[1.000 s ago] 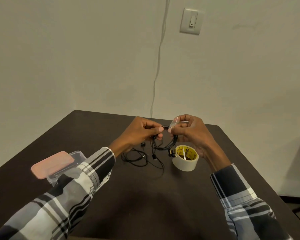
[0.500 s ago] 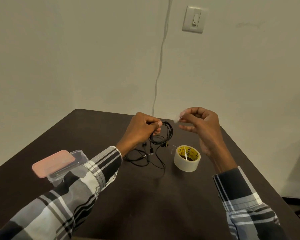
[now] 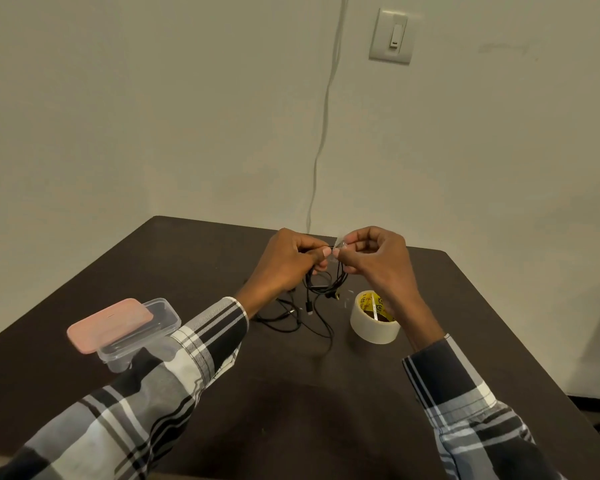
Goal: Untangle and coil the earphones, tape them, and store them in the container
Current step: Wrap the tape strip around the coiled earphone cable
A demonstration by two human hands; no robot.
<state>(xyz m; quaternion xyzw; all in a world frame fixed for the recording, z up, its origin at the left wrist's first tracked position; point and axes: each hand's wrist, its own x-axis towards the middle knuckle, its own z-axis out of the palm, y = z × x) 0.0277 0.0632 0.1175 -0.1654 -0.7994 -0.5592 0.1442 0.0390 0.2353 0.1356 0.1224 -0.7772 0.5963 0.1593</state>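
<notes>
1. Altogether, one set of black earphones [image 3: 326,289], one roll of tape [image 3: 374,318], one clear container [image 3: 142,336] with one pink lid [image 3: 110,323] lying askew on it, and two hands show over the dark tabletop [image 3: 291,393].
2. Just behind the roll of tape, the left hand [image 3: 288,265] grips the coiled part of the earphones, raised off the tabletop; loose cable trails down onto the tabletop left of the roll.
3. Right beside it, the right hand [image 3: 378,261] pinches a small piece of clear tape [image 3: 338,249] between thumb and forefinger, touching the coil at the left thumb tip.
4. Half a second ago the right hand was lifted away from the coil with the piece; now it is back against the coil, as it was a second ago.
5. Well to the left of the roll sits the container, partly hidden by the left plaid sleeve [image 3: 187,368].
6. Behind the roll, on the wall, are a light switch [image 3: 392,36] and a thin white cord [image 3: 323,133].
</notes>
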